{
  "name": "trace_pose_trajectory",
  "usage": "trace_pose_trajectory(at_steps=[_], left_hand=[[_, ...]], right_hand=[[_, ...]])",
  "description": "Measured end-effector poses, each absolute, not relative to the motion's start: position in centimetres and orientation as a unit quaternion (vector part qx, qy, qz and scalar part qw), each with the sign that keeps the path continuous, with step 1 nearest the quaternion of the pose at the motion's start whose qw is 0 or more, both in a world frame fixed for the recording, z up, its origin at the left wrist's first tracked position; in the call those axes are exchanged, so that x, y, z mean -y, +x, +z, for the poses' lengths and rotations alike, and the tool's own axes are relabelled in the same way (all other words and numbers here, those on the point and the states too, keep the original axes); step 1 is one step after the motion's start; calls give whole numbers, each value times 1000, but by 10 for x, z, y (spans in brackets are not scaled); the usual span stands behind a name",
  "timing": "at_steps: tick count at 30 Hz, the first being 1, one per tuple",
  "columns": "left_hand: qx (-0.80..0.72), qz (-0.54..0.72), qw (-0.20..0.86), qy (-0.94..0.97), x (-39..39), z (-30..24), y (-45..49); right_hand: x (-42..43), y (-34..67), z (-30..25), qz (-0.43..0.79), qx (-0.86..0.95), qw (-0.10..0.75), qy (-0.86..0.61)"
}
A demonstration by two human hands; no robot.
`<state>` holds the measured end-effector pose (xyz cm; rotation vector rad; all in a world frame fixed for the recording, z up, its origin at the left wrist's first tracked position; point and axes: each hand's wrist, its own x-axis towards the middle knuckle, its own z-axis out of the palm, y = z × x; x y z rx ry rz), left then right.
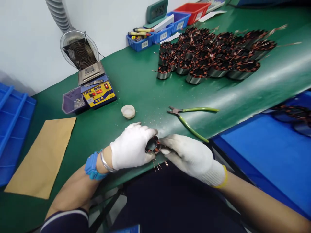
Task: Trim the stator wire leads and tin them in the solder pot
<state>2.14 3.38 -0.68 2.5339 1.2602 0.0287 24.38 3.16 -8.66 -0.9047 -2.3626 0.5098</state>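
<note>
Both of my hands wear white gloves and meet at the table's near edge around a small motor stator (156, 149), a ring wound with copper wire. My left hand (133, 147) wraps round the ring's left side and holds it. With thumb and fingers pressed together, my right hand (187, 155) grips the stator's right side; what exactly lies between those fingertips is hidden. Several thin bare wire ends stick out below the ring toward me. Beyond my right hand lie green-handled cutting pliers (191, 119), their handles spread. A small white cup (128, 111) stands past my left hand.
Many wound stators (199, 71) stand grouped at the back right. A yellow-fronted solder pot (98, 92) sits at left below a round fan hood (80, 51). Brown paper (43, 155) and a blue crate (12, 129) are far left; a blue bin (267, 149) is at right.
</note>
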Motion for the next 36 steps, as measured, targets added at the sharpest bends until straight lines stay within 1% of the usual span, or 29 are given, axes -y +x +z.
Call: trace_pose_trajectory(at_steps=[3,6,7,8,10,11,12,13,16,17,21,23,28,32,34,36], left_hand=[[-439,3,149,886,-35,-6,21],[-439,-2,150,886,-36,-3,19],[-443,-2,151,884,-36,-1,18],[-450,-1,153,880,-36,-1,18],[-471,9,167,866,-33,0,20],[-486,17,178,856,-31,-1,23],[-502,26,187,844,-29,-3,27],[-519,35,193,832,-27,-5,32],[-554,52,181,811,-23,-15,47],[-559,57,171,809,-22,-19,51],[-571,73,154,803,-24,-31,57],[-572,84,161,800,-25,-33,57],[-561,96,173,804,-24,-38,59],[-560,127,171,801,-24,-44,57],[-561,142,173,797,-25,-46,55],[-561,143,175,796,-26,-47,54]], right_hand=[[-38,246,-78,243,849,253,-396],[-45,244,-71,354,780,223,-465],[-46,244,-70,402,742,234,-484],[-47,244,-70,443,693,263,-505],[-48,248,-72,484,589,351,-543],[-47,251,-73,485,559,379,-555],[-46,254,-74,479,554,387,-561],[-44,258,-74,469,573,374,-559],[-36,263,-72,436,674,273,-530],[-34,262,-70,419,697,253,-524],[-34,251,-66,373,721,225,-539],[-37,245,-66,387,708,240,-540],[-38,236,-70,451,652,319,-520],[-30,237,-71,470,637,307,-529],[-26,239,-72,436,647,312,-542],[-24,242,-73,373,661,341,-555]])
